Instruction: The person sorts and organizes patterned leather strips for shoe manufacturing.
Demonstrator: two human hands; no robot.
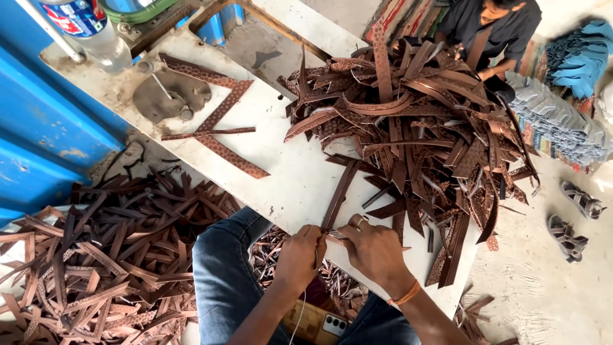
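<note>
Head view: left hand point(299, 255) and right hand point(373, 249), both closed, pinching the near end of a brown strap point(340, 195) at the white desk point(290, 179) edge. Strap heap point(421, 134) beyond; more straps on the floor point(96, 255).

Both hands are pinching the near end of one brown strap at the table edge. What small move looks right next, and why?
Probably draw the strap toward the body, clear of the pile: the left hand and right hand grip its near end, while its far end lies by the heap.
</note>
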